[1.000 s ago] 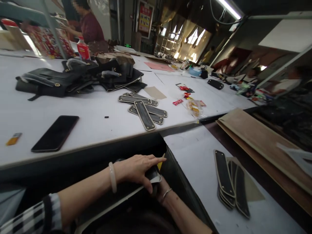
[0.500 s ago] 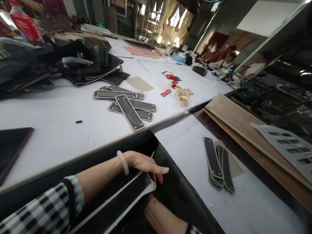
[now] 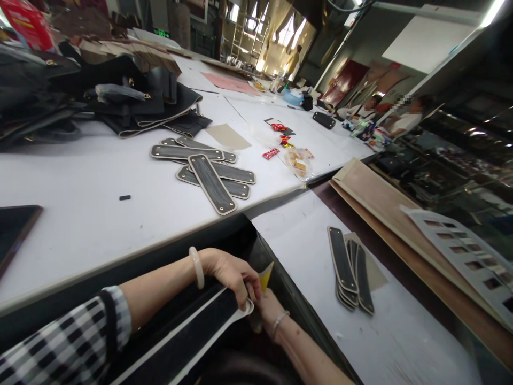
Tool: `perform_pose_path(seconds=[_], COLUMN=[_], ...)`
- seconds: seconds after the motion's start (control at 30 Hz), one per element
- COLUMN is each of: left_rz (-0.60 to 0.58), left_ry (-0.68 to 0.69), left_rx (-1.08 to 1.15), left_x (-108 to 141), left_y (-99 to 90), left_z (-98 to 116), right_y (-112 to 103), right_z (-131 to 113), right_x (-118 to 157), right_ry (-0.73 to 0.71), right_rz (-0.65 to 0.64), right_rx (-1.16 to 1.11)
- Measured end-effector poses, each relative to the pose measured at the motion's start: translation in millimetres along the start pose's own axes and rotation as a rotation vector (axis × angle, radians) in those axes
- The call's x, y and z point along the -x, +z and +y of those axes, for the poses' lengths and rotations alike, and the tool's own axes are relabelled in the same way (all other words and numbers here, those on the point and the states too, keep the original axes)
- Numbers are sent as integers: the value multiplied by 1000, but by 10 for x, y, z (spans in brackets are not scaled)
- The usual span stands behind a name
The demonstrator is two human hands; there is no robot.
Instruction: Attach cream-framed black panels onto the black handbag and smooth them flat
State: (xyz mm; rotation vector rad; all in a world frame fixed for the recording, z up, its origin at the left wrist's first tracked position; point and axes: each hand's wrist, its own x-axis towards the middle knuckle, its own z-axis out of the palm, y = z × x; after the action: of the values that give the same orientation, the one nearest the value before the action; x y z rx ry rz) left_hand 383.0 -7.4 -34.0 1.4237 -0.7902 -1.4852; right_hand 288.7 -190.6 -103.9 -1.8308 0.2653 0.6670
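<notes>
My left hand (image 3: pixel 232 272), with a pale bangle at the wrist, is closed at the far end of a long black strip (image 3: pixel 188 337) with light edges. Its fingers pinch the strip's rounded tip. Close against it is my right hand (image 3: pixel 267 307), wearing a thin bracelet; its fingers are partly hidden behind the left hand and the strip end. A small yellow piece (image 3: pixel 266 276) sticks up between the hands; what it belongs to cannot be made out. The strip slants down toward my body over the dark gap between the tables.
Black pieces with light edging lie piled on the white table (image 3: pixel 80 224), near black bags (image 3: pixel 152 101) and red wrappers (image 3: pixel 279 127). More black pieces (image 3: pixel 342 264) lie at right, beside brown boards (image 3: pixel 377 214). People sit far back.
My left fingers have curled down onto the strip's tip. The right hand has come up from below beside them, and more of the yellow piece shows. The view has shifted slightly.
</notes>
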Motion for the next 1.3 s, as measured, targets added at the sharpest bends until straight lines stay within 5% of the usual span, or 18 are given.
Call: perform_pose_path(seconds=[0.13,0.27,0.47,0.97,1.3], left_rz=[6,4,35,210,206], left_ry=[-9,-22,-35,-18,20], left_rx=[41,64,100,-115,-92], left_x=[-22,9,50,125,78], left_y=[0,-12,12,8,18], left_z=[-36,2,53,37,-40], right_y=[-696,-1016,-683,-534,-476], right_z=[-214,-573,-736,-821,-909], right_x=[299,628,543,409,413], right_ry=[108,271,368,295,349], right_rz=[-99,-473,-764,-710,-716], right_rx=[42,61,24,162,186])
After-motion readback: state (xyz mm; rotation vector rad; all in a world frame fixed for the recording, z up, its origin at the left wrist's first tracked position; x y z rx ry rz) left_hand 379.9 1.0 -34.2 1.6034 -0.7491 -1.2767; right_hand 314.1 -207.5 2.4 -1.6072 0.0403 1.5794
